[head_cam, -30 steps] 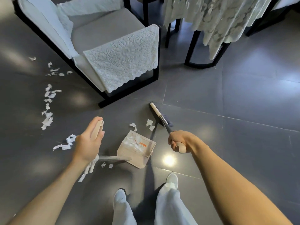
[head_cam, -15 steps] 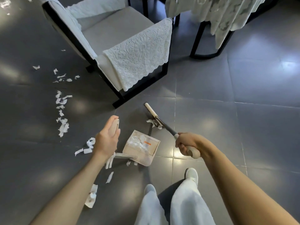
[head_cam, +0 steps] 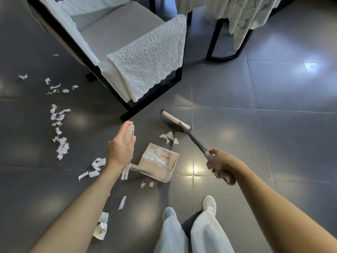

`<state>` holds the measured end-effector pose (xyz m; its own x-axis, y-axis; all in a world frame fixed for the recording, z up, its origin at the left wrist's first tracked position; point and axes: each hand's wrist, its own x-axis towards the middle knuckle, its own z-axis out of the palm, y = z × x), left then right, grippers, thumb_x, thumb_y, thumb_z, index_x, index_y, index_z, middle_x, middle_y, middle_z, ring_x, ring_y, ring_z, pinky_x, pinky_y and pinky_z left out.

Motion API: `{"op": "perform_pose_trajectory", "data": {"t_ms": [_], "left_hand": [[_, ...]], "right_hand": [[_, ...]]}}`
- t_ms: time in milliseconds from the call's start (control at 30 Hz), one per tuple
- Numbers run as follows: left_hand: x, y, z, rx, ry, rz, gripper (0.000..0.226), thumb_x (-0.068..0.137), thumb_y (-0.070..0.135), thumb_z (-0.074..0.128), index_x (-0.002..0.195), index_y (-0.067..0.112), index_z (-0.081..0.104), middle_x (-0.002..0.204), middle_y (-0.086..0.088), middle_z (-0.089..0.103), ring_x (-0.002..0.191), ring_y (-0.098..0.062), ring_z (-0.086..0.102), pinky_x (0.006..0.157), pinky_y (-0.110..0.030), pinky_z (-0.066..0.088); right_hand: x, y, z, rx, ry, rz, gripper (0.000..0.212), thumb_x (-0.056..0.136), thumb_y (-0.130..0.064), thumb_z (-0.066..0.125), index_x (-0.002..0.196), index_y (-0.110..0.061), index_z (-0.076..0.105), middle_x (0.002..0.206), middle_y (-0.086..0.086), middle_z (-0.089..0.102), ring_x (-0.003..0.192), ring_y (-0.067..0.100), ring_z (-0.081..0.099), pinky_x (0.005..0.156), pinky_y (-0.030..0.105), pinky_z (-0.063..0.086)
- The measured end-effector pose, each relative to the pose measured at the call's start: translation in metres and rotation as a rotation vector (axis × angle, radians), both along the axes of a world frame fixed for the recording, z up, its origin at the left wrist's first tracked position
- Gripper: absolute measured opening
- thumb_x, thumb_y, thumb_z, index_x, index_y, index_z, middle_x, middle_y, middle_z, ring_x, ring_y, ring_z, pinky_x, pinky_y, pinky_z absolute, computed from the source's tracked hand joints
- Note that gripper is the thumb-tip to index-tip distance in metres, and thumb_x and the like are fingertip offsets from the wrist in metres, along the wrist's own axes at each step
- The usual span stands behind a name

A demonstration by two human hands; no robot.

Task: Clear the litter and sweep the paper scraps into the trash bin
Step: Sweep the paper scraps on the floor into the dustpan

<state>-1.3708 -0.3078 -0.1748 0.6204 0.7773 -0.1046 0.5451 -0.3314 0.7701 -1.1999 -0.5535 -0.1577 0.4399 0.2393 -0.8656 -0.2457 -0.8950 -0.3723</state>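
Note:
My left hand [head_cam: 121, 149] grips the beige top of the dustpan handle. The beige dustpan [head_cam: 165, 177] stands on the dark tiled floor just right of that hand, with white paper scraps and an orange-marked slip inside. My right hand [head_cam: 219, 166] grips the broom handle. The broom [head_cam: 176, 120], its head cream-coloured, rests on the floor beyond the pan. A few paper scraps [head_cam: 168, 136] lie between the broom head and the pan. More scraps [head_cam: 59, 131] trail along the floor at the left, and others [head_cam: 102, 225] lie near my left forearm.
A grey armchair [head_cam: 113, 37] with a white lace cloth stands just beyond the dustpan. A table [head_cam: 218, 57] with black legs and a lace tablecloth is at the upper right. My legs and white shoes [head_cam: 208, 203] are at the bottom. Bare tiles spread to the right.
The view has shifted, bringing more scraps near my left arm into sight. The broom head has moved away from the pan, and the scraps now lie between them.

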Motion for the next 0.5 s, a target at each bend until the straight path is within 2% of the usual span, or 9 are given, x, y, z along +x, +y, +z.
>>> {"op": "perform_pose_trajectory", "data": {"t_ms": [133,267,367,433,500], "left_hand": [[0.014,0.005,-0.002,-0.003,-0.003,-0.014,0.04,0.092,0.012,0.054,0.112,0.046,0.052,0.059,0.016,0.051,0.057,-0.032,0.046,0.06,-0.044,0.051],[0.026,0.009,-0.005,0.008,-0.019,-0.021,0.039,0.092,0.012,0.053,0.112,0.045,0.051,0.058,0.017,0.051,0.057,-0.031,0.046,0.06,-0.045,0.051],[0.035,0.009,-0.006,0.011,-0.025,-0.017,0.04,0.092,0.01,0.054,0.112,0.045,0.052,0.059,0.018,0.051,0.059,-0.028,0.045,0.062,-0.045,0.052],[0.04,0.011,-0.007,0.013,-0.032,-0.019,0.039,0.092,0.01,0.054,0.112,0.043,0.052,0.062,0.018,0.051,0.06,-0.028,0.046,0.063,-0.045,0.052],[0.044,0.013,-0.007,0.019,-0.039,-0.022,0.038,0.091,0.01,0.054,0.112,0.042,0.052,0.065,0.016,0.05,0.062,-0.029,0.047,0.063,-0.044,0.052]], "right_hand": [[0.008,0.014,-0.008,-0.164,-0.062,0.201,0.02,0.092,-0.004,0.044,0.109,0.0,0.053,0.068,0.01,0.056,0.049,0.018,0.053,0.043,0.026,0.044],[0.011,0.014,-0.011,-0.271,-0.012,0.166,0.018,0.09,-0.005,0.039,0.099,-0.002,0.054,0.063,0.008,0.05,0.048,0.016,0.044,0.039,0.018,0.036],[0.006,0.007,-0.016,-0.215,-0.001,0.163,0.021,0.088,-0.008,0.037,0.101,-0.006,0.053,0.062,0.005,0.048,0.046,0.014,0.04,0.041,0.018,0.033],[0.002,0.007,-0.02,-0.161,0.006,0.211,0.019,0.093,-0.01,0.041,0.109,-0.007,0.05,0.061,0.006,0.051,0.042,0.014,0.041,0.041,0.019,0.036],[-0.003,0.007,-0.026,-0.111,0.088,0.154,0.019,0.094,-0.006,0.047,0.113,-0.008,0.047,0.064,0.008,0.048,0.044,0.014,0.039,0.041,0.021,0.036]]}}
